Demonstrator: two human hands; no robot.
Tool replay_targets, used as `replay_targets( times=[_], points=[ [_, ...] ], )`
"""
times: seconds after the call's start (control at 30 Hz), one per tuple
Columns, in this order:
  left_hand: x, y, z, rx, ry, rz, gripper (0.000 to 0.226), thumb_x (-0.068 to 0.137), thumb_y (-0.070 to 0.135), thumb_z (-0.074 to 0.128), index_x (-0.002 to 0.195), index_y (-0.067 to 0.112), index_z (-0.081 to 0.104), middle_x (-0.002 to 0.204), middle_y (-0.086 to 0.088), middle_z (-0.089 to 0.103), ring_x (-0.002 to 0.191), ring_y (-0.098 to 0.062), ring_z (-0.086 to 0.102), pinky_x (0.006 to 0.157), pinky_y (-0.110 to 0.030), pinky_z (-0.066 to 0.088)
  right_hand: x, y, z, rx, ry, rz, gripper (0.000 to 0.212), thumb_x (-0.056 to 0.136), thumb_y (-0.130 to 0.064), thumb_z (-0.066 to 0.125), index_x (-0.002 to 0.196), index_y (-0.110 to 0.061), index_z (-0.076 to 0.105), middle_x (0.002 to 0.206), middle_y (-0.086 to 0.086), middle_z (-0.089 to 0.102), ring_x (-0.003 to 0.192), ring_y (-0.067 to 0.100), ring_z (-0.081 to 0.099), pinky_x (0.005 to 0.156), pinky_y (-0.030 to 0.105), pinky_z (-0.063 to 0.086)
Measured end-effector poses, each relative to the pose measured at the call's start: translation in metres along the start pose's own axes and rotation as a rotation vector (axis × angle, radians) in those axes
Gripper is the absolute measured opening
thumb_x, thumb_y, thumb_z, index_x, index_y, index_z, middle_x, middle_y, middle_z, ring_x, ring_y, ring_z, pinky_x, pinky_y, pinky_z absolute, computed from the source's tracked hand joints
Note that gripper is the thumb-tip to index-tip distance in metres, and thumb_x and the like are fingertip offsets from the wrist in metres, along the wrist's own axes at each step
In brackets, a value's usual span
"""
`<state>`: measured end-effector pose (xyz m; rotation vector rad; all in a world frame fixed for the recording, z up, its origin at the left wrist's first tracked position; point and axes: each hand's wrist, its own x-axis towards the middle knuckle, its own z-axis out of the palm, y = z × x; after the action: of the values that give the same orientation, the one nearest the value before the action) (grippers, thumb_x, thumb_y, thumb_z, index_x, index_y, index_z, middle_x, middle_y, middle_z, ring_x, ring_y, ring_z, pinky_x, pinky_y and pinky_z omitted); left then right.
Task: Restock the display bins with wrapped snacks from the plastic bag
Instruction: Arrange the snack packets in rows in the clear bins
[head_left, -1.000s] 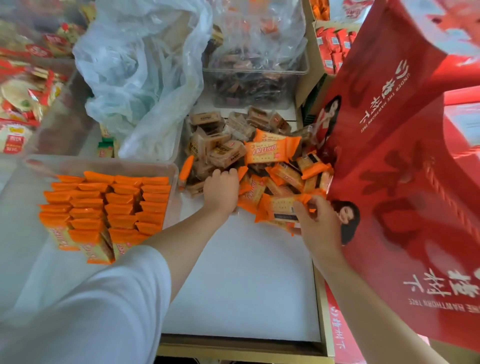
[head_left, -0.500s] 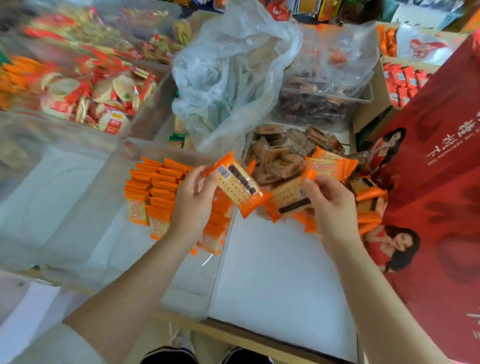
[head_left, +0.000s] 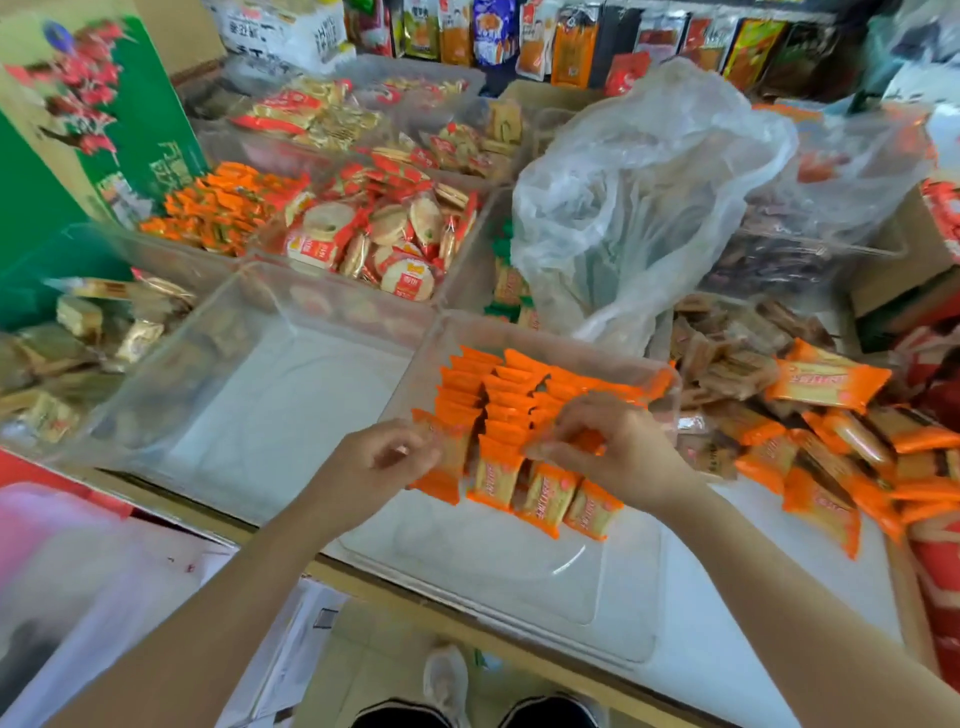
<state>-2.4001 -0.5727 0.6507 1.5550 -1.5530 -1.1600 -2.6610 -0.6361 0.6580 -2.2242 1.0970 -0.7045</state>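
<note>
Head view is the only one given, and everything in it is placed relative to the clear display bin (head_left: 519, 582) at the centre. Inside that bin, orange wrapped snacks (head_left: 498, 410) are stood on edge in neat rows against its far wall, while its near floor is bare. The left hand (head_left: 374, 467) is seen at the left end of the front row, its fingers curled onto an orange packet (head_left: 441, 467) being pressed into line. The right hand (head_left: 618, 452) is placed over the right part of the same row, fingers bent down among the packets; a packet seems to be pinched there, though blur leaves this uncertain. To the right of the bin, a loose heap of orange and brown snacks (head_left: 831, 457) is spread on the white tabletop (head_left: 753, 597), and the crumpled plastic bag (head_left: 639, 208) is slumped just beyond the bin's far right corner. For the step to be done well, each new packet should be set upright, label forward, tight against its neighbours, with the row steadied so that none is tipped over.
</note>
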Motion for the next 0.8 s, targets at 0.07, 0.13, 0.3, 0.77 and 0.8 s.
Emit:
replay_targets(
  times=[0.07, 0.13, 0.3, 0.77, 0.8],
  points=[
    [0.008, -0.011, -0.008, 0.221, -0.112, 0.053, 0.012, 0.081, 0.024, 0.069, 0.070, 0.025, 0.063, 0.084, 0.006, 0.063, 0.071, -0.007, 0.060, 0.070, -0.025, 0.048, 0.002, -0.001, 0.017, -0.217, 0.004, -0.059, 0.018, 0.068, -0.023, 0.077, 0.061, -0.012, 0.065, 0.086, 0.007, 0.065, 0.072, 0.010, 0.059, 0.058, 0.019, 0.044],
    [0.020, -0.019, -0.011, 0.513, -0.289, 0.147, 0.023, 0.082, 0.015, 0.065, 0.068, 0.029, 0.055, 0.089, 0.007, 0.057, 0.075, -0.007, 0.056, 0.072, -0.030, 0.048, 0.000, -0.001, 0.030, -0.305, -0.065, -0.050, 0.009, 0.066, -0.012, 0.076, 0.067, -0.012, 0.067, 0.097, 0.012, 0.063, 0.073, 0.025, 0.065, 0.051, 0.026, 0.049],
    [0.043, -0.012, -0.001, 1.082, -0.515, 0.334, 0.009, 0.085, 0.020, 0.049, 0.088, 0.019, 0.057, 0.099, 0.006, 0.053, 0.088, -0.018, 0.054, 0.067, -0.032, 0.043, -0.006, -0.002, 0.059, -0.366, -0.277, 0.219, 0.053, 0.082, -0.010, 0.066, 0.130, -0.017, 0.046, 0.127, 0.006, 0.047, 0.103, 0.029, 0.057, 0.078, 0.035, 0.046],
    [0.086, -0.021, 0.017, 1.504, -0.697, 0.500, 0.022, 0.095, 0.012, 0.041, 0.117, 0.011, 0.043, 0.108, -0.009, 0.059, 0.106, -0.029, 0.055, 0.077, -0.033, 0.038, 0.007, 0.025, 0.119, -0.676, -0.250, 0.273, 0.046, 0.088, -0.030, 0.060, 0.128, -0.014, 0.044, 0.129, 0.007, 0.046, 0.118, 0.030, 0.046, 0.092, 0.038, 0.041],
    [0.089, -0.021, 0.019, 1.510, -0.680, 0.500, 0.024, 0.094, 0.009, 0.040, 0.117, 0.011, 0.044, 0.109, -0.008, 0.060, 0.108, -0.028, 0.055, 0.083, -0.033, 0.039, 0.008, 0.024, 0.114, -0.674, -0.232, 0.260, 0.046, 0.085, -0.034, 0.064, 0.124, -0.014, 0.048, 0.124, 0.007, 0.050, 0.114, 0.030, 0.049, 0.089, 0.038, 0.043]
  ],
)
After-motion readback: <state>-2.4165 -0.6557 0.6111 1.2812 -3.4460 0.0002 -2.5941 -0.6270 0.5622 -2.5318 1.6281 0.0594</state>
